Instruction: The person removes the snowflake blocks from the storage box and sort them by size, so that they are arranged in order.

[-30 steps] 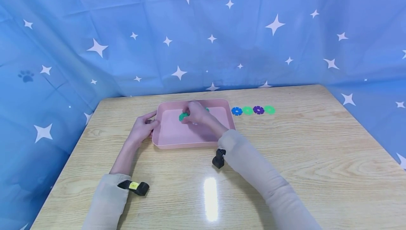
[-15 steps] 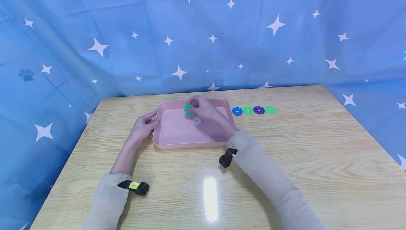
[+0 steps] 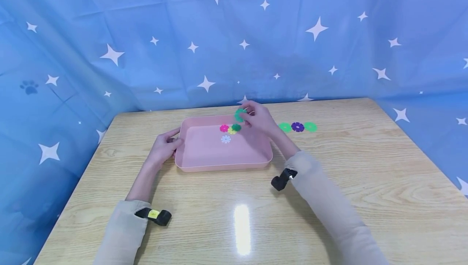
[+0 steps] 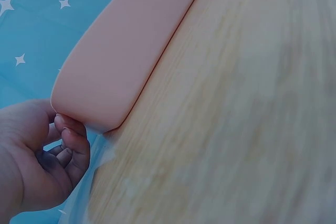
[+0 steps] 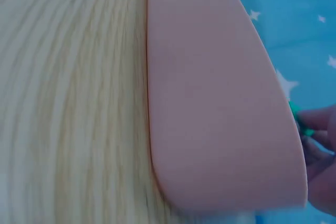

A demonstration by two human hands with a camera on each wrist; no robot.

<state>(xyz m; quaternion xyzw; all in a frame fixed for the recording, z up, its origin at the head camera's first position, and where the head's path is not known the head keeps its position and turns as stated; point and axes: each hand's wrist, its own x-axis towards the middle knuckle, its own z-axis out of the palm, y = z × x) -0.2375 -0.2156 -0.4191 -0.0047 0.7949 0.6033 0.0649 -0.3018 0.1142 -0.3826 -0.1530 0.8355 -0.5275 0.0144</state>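
Pinched between the fingers of the right hand is a green flower-shaped disc, held over the back right part of a pink tray. In the right wrist view that green disc shows partly past the tray wall. The left hand grips the tray's left edge; in the left wrist view its fingers are at the tray's corner. Inside the tray lie a pink disc, a yellow disc, a dark green disc and a white disc.
Right of the tray, a light green disc, a purple disc and another light green disc lie in a row on the wooden table. A blue curtain with stars hangs behind.
The right hand has moved right and up with the green disc, uncovering the discs in the tray. It now hides the blue disc in the row. The left hand has stayed put.
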